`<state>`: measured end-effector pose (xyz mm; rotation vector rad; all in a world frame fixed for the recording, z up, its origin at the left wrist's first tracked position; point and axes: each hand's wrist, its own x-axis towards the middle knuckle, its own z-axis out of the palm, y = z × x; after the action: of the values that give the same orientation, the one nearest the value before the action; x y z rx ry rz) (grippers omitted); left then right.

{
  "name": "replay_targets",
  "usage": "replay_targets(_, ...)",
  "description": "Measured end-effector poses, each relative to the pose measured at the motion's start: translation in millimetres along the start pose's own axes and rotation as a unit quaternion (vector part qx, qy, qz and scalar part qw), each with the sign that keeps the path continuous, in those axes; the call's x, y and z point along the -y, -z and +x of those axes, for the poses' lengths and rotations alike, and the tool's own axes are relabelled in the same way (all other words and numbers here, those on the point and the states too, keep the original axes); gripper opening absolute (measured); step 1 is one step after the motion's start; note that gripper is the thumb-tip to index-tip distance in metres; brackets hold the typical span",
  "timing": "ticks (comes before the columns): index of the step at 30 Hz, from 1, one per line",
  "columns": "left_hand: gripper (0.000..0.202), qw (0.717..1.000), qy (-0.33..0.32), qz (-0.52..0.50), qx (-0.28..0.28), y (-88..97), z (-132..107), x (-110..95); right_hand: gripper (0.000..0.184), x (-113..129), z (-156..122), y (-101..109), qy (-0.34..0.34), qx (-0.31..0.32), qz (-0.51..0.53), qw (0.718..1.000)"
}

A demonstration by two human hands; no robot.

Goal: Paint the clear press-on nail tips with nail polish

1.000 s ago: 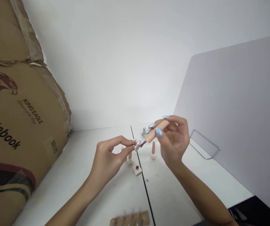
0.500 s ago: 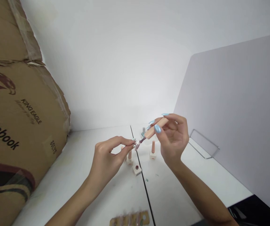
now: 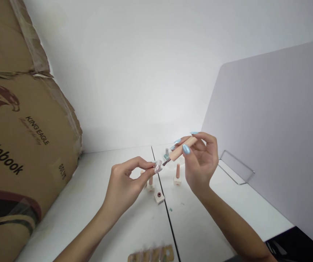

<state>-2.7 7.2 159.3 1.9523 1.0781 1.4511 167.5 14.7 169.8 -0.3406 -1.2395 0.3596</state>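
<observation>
Between the thumb and forefinger of my left hand [image 3: 130,178] is a small shiny, pale pink false nail [image 3: 158,166]. My right hand [image 3: 200,160], with light blue nails, grips the peach cap of a nail polish brush [image 3: 183,149]. Its dark bristles point down-left, a short gap from the false nail. Below my left hand stands an uncapped white polish bottle [image 3: 159,197] with a dark neck. A capped bottle [image 3: 177,178] is between the hands, and another capped bottle [image 3: 151,185] is partly behind my left fingers.
A teal bottle with a grey cap [image 3: 166,154] stands farther back. Near the front edge lies a brown card strip [image 3: 151,254] with clear pieces on it. A cardboard box [image 3: 22,145] is at left, a grey panel [image 3: 268,127] with a wire stand [image 3: 237,171] at right.
The brush has drawn back slightly to the right, off the false nail it was touching. The false nail has turned a little in my left fingers.
</observation>
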Motion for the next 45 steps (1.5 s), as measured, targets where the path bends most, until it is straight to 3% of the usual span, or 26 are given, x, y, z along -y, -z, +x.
replay_targets(4,0.014,0.998,0.030,-0.048,0.022,-1.5,2,-4,0.024,1,-6,-2,-0.002,0.050,0.029,0.998)
replay_targets(12,0.016,0.996,0.046,-0.067,0.032,-1.0,-1,-3,0.023,-5,-2,0,-0.065,-0.047,0.028,0.996)
replay_targets(20,0.016,0.993,0.061,-0.099,0.034,-1.5,3,-7,0.025,-2,-7,-5,-0.021,0.017,0.085,0.996)
replay_targets(27,0.016,0.995,0.047,-0.086,0.029,-0.5,-1,-3,0.024,-7,-3,-1,-0.077,-0.059,0.056,0.994)
replay_targets(34,0.013,0.996,0.036,-0.072,0.027,-3.0,1,-3,0.026,-1,-7,-5,-0.025,0.016,0.067,0.997)
replay_targets(41,0.014,0.997,0.031,-0.069,0.021,-4.3,-1,4,0.022,-7,-1,0,-0.062,-0.049,0.013,0.997)
replay_targets(45,0.012,0.997,0.034,-0.067,0.021,-4.5,0,4,0.024,-5,-1,1,-0.031,-0.043,0.025,0.998)
